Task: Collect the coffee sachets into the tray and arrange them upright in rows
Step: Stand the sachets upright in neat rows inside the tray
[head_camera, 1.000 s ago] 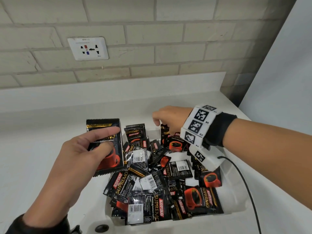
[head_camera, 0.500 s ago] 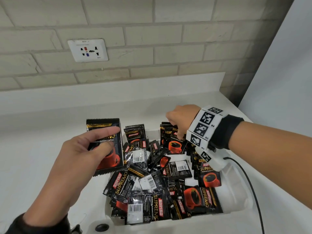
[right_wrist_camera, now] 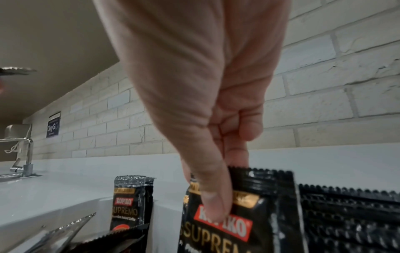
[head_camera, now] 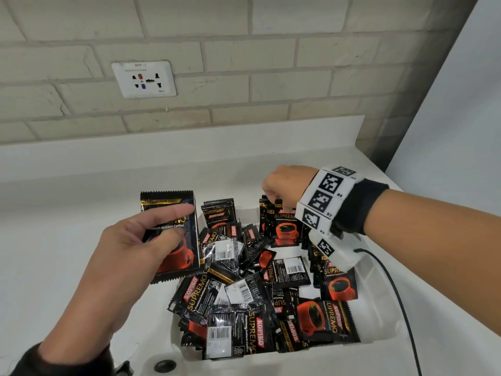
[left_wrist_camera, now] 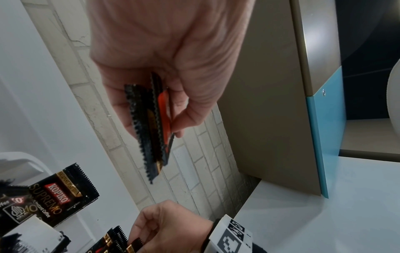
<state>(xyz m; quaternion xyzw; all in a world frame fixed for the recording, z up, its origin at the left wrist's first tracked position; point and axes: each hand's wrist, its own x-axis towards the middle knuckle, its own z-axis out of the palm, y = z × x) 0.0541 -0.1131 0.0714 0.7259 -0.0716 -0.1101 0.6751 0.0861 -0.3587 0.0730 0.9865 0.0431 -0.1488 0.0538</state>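
Observation:
A white tray (head_camera: 377, 317) holds a loose heap of black Kopiko Supremo coffee sachets (head_camera: 244, 294). Some stand upright at its far edge: a small stack at the far left (head_camera: 219, 213) and a row at the far right (head_camera: 287, 230). My left hand (head_camera: 179, 223) hovers over the tray's left side and pinches a few stacked sachets (head_camera: 185, 256), seen edge-on in the left wrist view (left_wrist_camera: 151, 133). My right hand (head_camera: 273, 198) reaches down at the far right. Its thumb and fingers pinch the top edge of an upright sachet (right_wrist_camera: 249, 231).
The tray sits on a white counter against a brick wall with a socket plate (head_camera: 143, 78). A black cable (head_camera: 401, 308) trails from my right wrist past the tray's right side. A tap (right_wrist_camera: 21, 154) stands far to the left. A tall panel closes off the right.
My right hand moved right and down from the tray's far middle onto the upright row and took hold of a sachet's top. My left hand stayed put with its sachets.

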